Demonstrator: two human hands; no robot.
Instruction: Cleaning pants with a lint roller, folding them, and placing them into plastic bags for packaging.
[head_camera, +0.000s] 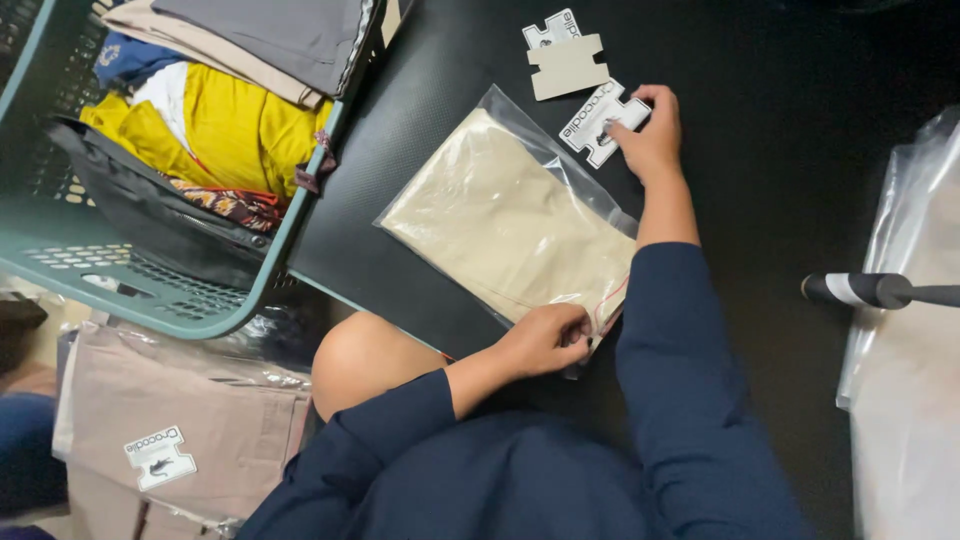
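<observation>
At the 9 o'clock side of the view, a teal perforated plastic laundry basket (262, 268) rests partly on the black table surface (760, 150); it holds folded garments, among them a yellow cloth (240, 125), a grey folded piece (290, 35) and a black bag (150, 215). Below the basket, toward 7 o'clock, lies a taupe garment sealed in clear plastic (190, 420) with a white shaped label on it. At the centre, a clear plastic bag containing a folded beige garment (510, 215) lies flat on the table surface, set diagonally. The left hand (545, 340) is closed on the bag's lower edge at 6 o'clock from the bag's centre, fingers curled and pinching the plastic near a thin red line along the bag opening. Toward 12 o'clock, a beige notched cardboard piece (567, 66) lies on the table surface, just above the bag. The right hand (650, 130), at 1 o'clock from the bag, pinches a white notched paper tag (597, 122) that touches the bag's upper corner. At 3 o'clock, a black rod with a white band (875, 290) crosses in front of another clear plastic-wrapped bundle (905, 400).
</observation>
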